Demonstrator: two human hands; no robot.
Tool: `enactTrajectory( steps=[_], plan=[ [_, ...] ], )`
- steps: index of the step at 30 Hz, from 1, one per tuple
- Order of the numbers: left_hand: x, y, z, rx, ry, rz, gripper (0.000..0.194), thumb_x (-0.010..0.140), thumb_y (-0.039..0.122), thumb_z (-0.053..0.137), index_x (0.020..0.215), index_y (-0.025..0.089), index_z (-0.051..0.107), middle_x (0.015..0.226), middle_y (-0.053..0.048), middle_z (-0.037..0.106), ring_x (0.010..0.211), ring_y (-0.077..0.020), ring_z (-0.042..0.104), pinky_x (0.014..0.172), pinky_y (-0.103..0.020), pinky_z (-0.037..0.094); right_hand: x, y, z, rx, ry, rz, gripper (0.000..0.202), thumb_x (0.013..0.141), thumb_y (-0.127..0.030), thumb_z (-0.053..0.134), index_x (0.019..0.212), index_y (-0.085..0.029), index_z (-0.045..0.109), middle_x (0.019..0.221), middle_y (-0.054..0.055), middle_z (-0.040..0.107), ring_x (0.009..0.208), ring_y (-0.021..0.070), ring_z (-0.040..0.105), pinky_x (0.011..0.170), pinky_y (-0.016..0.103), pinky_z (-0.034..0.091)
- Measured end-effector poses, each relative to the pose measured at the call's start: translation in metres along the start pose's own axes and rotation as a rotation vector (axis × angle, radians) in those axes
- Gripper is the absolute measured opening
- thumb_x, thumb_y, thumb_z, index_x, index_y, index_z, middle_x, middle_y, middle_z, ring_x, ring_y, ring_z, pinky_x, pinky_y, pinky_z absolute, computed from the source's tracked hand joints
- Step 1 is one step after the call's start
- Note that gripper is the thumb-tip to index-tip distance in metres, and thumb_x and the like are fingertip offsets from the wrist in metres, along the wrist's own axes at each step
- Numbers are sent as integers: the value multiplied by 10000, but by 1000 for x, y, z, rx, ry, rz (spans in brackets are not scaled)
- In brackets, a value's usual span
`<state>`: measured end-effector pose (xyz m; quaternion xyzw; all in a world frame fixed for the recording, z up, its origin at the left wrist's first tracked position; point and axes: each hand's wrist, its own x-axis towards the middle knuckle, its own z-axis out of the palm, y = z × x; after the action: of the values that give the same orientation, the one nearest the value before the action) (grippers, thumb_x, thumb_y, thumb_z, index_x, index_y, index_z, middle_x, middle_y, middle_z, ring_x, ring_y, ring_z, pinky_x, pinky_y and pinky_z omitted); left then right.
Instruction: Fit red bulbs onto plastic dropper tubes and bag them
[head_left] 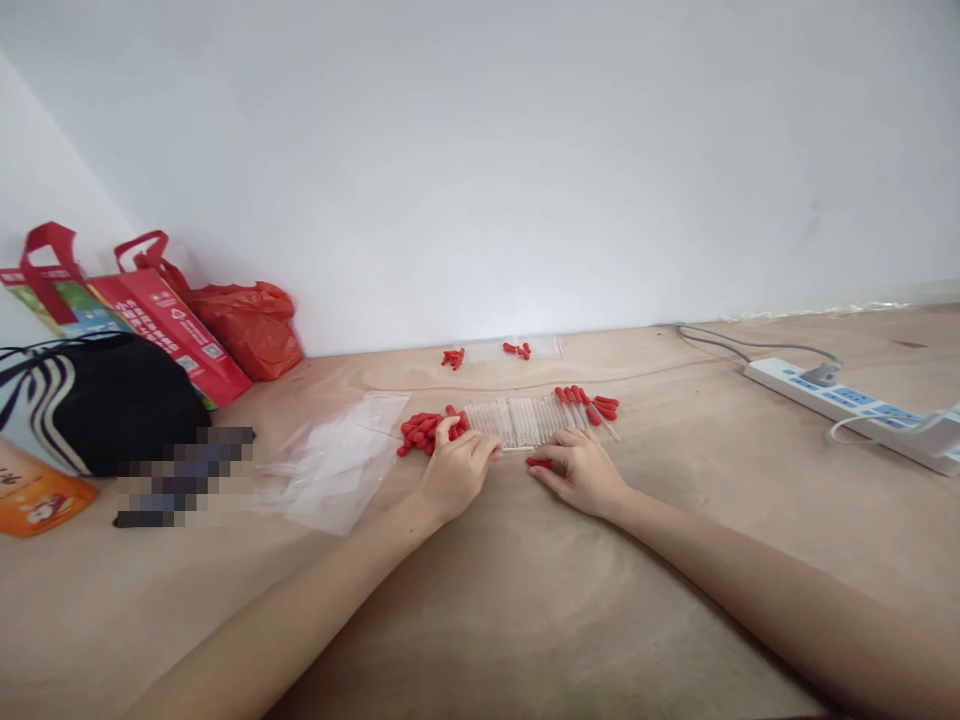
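Observation:
My left hand (461,465) is curled at the right edge of a pile of red rubber bulbs (421,432). Its fingers are bent together, and what they grip, if anything, is hidden. My right hand (581,472) pinches a red rubber bulb (538,463) between thumb and fingers, low over the table. Just beyond both hands lies a row of thin clear dropper tubes (514,420), side by side. At the row's right end, several droppers with red bulbs fitted (574,394) lie together, a few of them slanted.
Clear plastic bags (337,470) lie left of the pile. Farther back, another clear bag (480,352) has red-bulbed pieces on it. Shopping bags (169,320), a black bag (135,400) and an orange packet (45,490) stand left. A power strip (847,405) with cables lies right.

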<state>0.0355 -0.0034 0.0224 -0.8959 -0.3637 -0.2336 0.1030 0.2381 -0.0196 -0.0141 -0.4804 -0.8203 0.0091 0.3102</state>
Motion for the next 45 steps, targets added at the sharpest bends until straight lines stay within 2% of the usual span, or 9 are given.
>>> enactTrajectory(
  steps=[2,4,8,11,17,28,38,45],
  plan=[
    [-13,-4,7,-37,91,58,212,895,157,356,936,170,564,756,-2,649,711,-131,585,915,-405,217,0,-1,1,-1,-3,4,135,806,-274,507,807,-224,632,749,28,580,764,171,513,700,326,327],
    [-19,-7,12,-55,127,81,229,892,153,361,992,182,565,762,-8,654,720,-135,589,899,-402,226,0,0,2,10,-4,3,150,824,-233,474,844,-203,620,781,42,578,786,176,511,703,331,339],
    [-19,-9,17,-115,173,110,207,873,135,389,915,181,586,788,-10,664,713,-131,586,862,-377,257,-2,3,3,54,17,-32,227,842,-193,426,1002,-188,586,847,70,545,807,182,501,704,341,375],
    [-19,-10,19,-132,199,113,202,866,117,393,905,175,582,808,-12,667,690,-126,586,845,-368,269,-3,4,3,163,13,-83,232,847,-190,413,998,-206,589,857,65,516,799,168,502,707,332,405],
    [-19,-10,18,-122,193,121,213,862,106,390,911,178,585,813,-13,668,709,-129,586,851,-364,273,-1,-1,1,362,61,-111,216,850,-162,398,969,-193,576,869,68,521,793,144,518,723,300,445],
    [-20,-10,14,-120,137,150,269,883,128,364,1010,203,589,881,-27,670,728,-123,590,853,-375,248,-1,-7,-4,449,37,-139,154,814,-212,496,942,-188,579,869,62,588,746,126,552,655,254,468],
    [-20,-9,15,-144,119,204,287,872,112,360,1037,201,577,815,-20,655,692,-119,560,784,-338,282,-2,-7,-2,399,154,-207,139,830,-208,472,874,-188,602,809,58,654,730,137,587,673,270,464],
    [-20,-8,14,-71,127,288,294,840,58,355,1011,159,572,787,-37,646,703,-132,554,735,-325,300,-4,-1,2,346,148,-281,143,834,-236,476,873,-183,604,780,52,649,699,133,573,660,277,431]
  ],
)
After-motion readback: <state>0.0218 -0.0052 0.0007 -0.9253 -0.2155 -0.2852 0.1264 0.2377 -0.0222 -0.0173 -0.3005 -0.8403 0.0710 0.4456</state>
